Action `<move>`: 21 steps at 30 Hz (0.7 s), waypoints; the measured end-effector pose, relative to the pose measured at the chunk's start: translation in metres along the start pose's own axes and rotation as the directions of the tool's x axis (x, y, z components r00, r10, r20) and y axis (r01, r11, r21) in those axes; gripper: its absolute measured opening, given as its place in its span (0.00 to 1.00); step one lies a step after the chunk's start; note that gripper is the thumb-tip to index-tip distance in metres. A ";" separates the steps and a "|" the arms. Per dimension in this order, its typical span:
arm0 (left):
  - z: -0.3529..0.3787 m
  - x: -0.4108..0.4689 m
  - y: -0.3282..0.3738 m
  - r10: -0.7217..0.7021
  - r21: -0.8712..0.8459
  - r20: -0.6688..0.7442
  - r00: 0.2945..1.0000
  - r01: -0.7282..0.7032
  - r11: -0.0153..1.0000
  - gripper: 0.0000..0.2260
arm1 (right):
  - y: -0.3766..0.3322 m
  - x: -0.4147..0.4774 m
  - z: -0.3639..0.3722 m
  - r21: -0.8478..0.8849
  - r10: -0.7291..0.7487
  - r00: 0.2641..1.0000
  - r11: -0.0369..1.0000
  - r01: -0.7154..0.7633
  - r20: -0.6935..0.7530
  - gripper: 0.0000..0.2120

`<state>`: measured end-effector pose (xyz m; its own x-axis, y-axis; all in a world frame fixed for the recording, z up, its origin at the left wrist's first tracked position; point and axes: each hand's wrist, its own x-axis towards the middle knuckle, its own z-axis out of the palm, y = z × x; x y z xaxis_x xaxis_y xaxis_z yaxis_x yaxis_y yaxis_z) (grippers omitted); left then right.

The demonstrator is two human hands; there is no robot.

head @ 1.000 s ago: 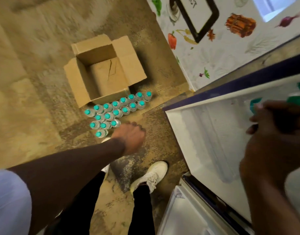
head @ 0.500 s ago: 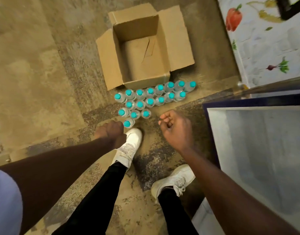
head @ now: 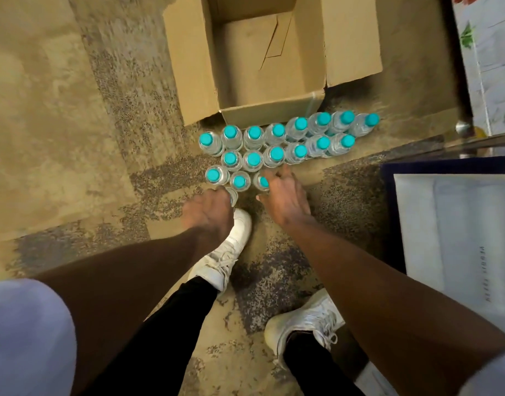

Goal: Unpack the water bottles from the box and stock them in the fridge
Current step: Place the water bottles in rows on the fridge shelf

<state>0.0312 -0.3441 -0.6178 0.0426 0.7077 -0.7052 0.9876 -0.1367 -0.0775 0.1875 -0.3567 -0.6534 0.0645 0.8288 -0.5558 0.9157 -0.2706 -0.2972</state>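
Several clear water bottles with teal caps (head: 277,152) stand in rows on the floor in front of the open, empty cardboard box (head: 194,67). My left hand (head: 208,210) is curled over the nearest bottle (head: 233,197), hiding its cap. My right hand (head: 285,198) is lowered beside it, fingers spread, with thumb and fingers on either side of another front-row bottle (head: 263,181) and touching it. The fridge's open part (head: 457,238), white inside with a dark blue rim, fills the right edge.
My two feet in white shoes (head: 231,247) stand just behind the bottles on worn, patchy carpet (head: 60,138). A wall with vegetable pictures (head: 491,67) rises at the top right, with a small metal door stop (head: 462,128) at its base.
My view has tipped down and come closer to the bottles. My right hand left the fridge and dropped to the front row. My left hand reached forward onto the nearest bottle.
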 end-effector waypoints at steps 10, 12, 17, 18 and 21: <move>0.020 0.021 -0.001 0.124 0.069 -0.074 0.990 -0.119 0.991 0.18 | 0.034 -0.014 0.002 0.338 0.099 0.993 0.939 -0.070 -0.070 0.17; 0.019 0.017 -0.001 0.166 0.086 -0.063 0.984 -0.160 0.983 0.29 | 0.045 -0.030 -0.004 0.457 0.151 0.984 0.885 -0.090 -0.099 0.15; 0.003 -0.018 0.001 0.208 0.063 -0.091 0.974 -0.203 0.977 0.35 | 0.067 -0.084 -0.035 0.747 0.376 0.922 0.639 -0.184 -0.095 0.14; -0.004 -0.028 0.004 0.214 0.058 -0.095 0.972 -0.209 0.976 0.35 | 0.069 -0.096 -0.045 0.795 0.412 0.906 0.578 -0.183 -0.092 0.14; -0.032 -0.060 0.016 0.240 0.071 -0.103 0.965 -0.233 0.970 0.31 | 0.074 -0.135 -0.081 0.894 0.526 0.846 0.415 -0.167 -0.086 0.17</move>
<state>0.0494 -0.3671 -0.5541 0.2932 0.7217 -0.6271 0.9371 -0.3468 0.0392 0.2785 -0.4492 -0.5379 0.5705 0.6010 -0.5598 0.0148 -0.6890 -0.7246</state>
